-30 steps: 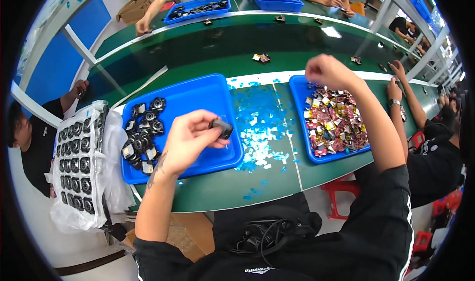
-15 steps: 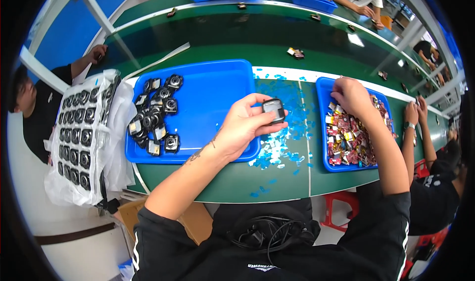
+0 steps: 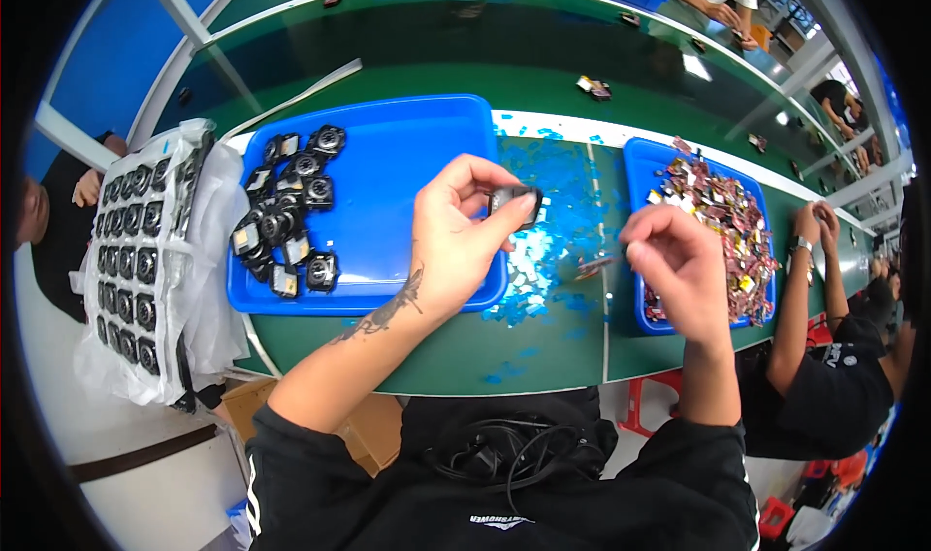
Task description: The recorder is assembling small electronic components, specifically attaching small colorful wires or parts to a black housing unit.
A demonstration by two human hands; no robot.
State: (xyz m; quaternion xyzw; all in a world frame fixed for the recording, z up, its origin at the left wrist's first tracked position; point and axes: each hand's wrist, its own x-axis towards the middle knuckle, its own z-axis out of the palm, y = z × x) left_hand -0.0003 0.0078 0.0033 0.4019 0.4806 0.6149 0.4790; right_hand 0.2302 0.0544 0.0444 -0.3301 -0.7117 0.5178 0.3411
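My left hand (image 3: 454,236) is closed on a small black camera housing (image 3: 516,208), held over the table between the two blue bins, thumb across its face. Beside the right bin, the thumb and fingers of my right hand (image 3: 687,272) are pinched together. From their tips a small reddish circuit board (image 3: 594,267), blurred by motion, reaches toward the left hand. Behind that hand stands the right blue bin (image 3: 640,294), heaped with similar small boards (image 3: 722,211) in red, white and yellow. Black camera units (image 3: 281,221) lie clustered at the left end of the larger blue bin (image 3: 407,124).
Bits of blue film (image 3: 572,192) litter the green table (image 3: 446,357). At the left stands a tray of black camera units (image 3: 126,260) in white wrap. Beyond the bins, a dark green belt (image 3: 407,56) carries scattered small parts. Co-workers sit left, right and across.
My right hand has come out of the right bin, toward me and leftward, with a small circuit board. My left hand has shifted slightly left and turned the camera housing.
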